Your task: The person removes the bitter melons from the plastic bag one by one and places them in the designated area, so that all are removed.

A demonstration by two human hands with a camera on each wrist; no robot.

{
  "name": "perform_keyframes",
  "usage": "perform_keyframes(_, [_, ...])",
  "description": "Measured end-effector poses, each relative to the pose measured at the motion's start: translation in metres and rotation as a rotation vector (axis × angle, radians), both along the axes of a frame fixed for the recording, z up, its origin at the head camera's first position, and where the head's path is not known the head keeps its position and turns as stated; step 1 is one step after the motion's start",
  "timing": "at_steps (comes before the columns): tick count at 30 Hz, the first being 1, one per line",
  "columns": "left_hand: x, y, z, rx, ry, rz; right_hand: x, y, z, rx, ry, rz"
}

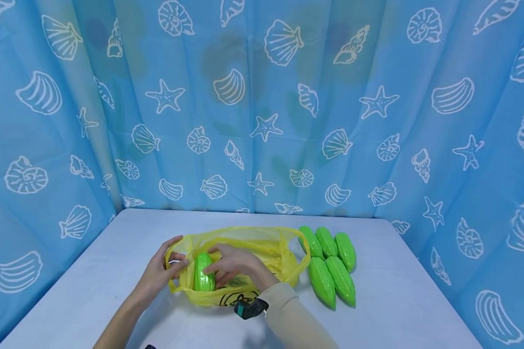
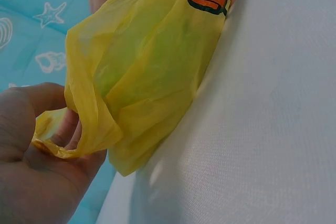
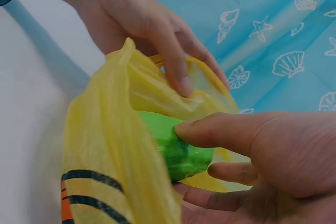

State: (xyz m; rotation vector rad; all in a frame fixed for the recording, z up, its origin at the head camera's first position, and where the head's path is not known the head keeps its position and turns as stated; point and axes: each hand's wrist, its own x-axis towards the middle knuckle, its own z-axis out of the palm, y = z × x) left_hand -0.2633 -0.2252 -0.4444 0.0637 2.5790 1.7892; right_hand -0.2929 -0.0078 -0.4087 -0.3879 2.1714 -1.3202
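A yellow plastic bag (image 1: 262, 245) lies on its side on the table, its mouth spread wide. My left hand (image 1: 159, 271) pinches the bag's left handle between thumb and fingers; the left wrist view shows the handle loop (image 2: 94, 114) around those fingers. Inside the bag's left end is a glossy green, ridged, oblong fruit or vegetable (image 1: 204, 271). My right hand (image 1: 236, 264) reaches into the bag and grips this piece, thumb on one side and fingers on the other, as the right wrist view shows. The fingers' far ends are partly hidden.
Several matching green pieces (image 1: 332, 266) lie in two rows on the table just right of the bag. The white-covered table (image 1: 397, 300) ends at a blue shell-patterned curtain (image 1: 262, 106) behind and at both sides. A dark band (image 1: 251, 308) sits on the right wrist.
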Motion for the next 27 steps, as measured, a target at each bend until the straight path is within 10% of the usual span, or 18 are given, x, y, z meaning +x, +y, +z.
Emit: perform_keyframes(27, [0.001, -0.004, 0.002, -0.016, 0.018, 0.020, -0.004, 0.044, 0.036, -0.041, 0.073, 0.013])
